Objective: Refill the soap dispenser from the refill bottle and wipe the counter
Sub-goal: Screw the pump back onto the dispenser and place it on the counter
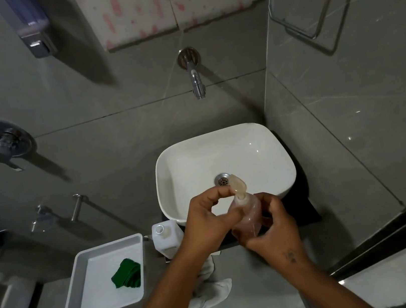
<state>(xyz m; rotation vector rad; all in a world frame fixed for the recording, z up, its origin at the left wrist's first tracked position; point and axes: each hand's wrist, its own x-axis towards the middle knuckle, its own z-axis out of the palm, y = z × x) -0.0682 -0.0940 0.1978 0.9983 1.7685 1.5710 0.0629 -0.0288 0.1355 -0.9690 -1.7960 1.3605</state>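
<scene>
Counter (308,213): basin (261,145), bottle (167,241)

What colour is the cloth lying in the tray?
Dark green cloth, in the white tray; head view.

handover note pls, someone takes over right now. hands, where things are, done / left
Left hand: holds the neck of the refill bottle, fingers at its flip cap.
Right hand: grips the bottle body, held over the front rim of the basin.
Soap dispenser: on the counter left of the basin, top open, pump not in view.
Green cloth: in the white tray, unused.
Done: dispenser opened. Whether any soap has been poured, cannot tell.
Left: pour, close both, wipe counter.
</scene>
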